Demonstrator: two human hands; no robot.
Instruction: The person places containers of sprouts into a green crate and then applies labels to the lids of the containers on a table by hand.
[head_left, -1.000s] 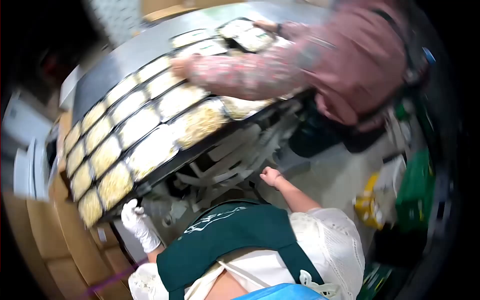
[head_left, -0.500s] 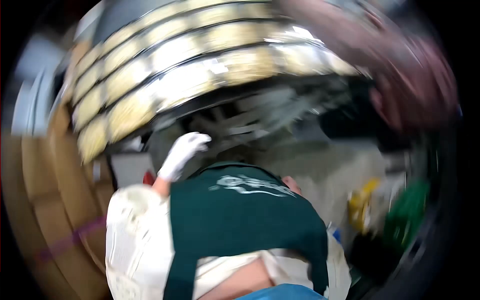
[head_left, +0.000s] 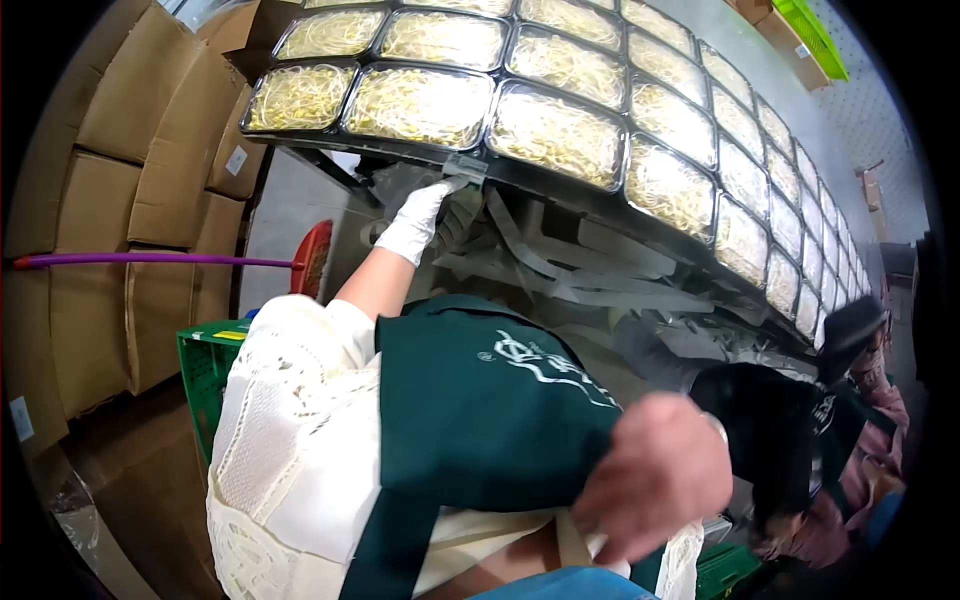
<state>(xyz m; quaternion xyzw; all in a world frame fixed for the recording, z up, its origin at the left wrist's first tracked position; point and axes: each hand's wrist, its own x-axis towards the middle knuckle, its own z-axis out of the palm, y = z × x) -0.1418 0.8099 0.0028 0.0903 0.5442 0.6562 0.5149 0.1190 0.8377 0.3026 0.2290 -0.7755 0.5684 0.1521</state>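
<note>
My left hand (head_left: 412, 225), in a white glove, reaches to the table's front edge. Its fingers are close together, with the tips right at a small clear plastic piece (head_left: 465, 170) on that edge; I cannot tell what they grip. Just above lie rows of black trays of bean sprouts (head_left: 420, 105) under shiny clear film. My right hand (head_left: 660, 480), bare and smeared by motion, is raised in front of the green apron (head_left: 490, 410). Its fingers are too blurred to read.
Stacked cardboard boxes (head_left: 150, 150) line the left side, crossed by a purple handle (head_left: 160, 258) with a red brush head (head_left: 312, 258). A green crate (head_left: 205, 385) stands beside me. Pale strips (head_left: 580, 280) hang under the table. Another person (head_left: 800, 440) is at the right.
My view has swung, and the trays now run away to the right. My left hand has come up to the table edge. My right hand has risen into view.
</note>
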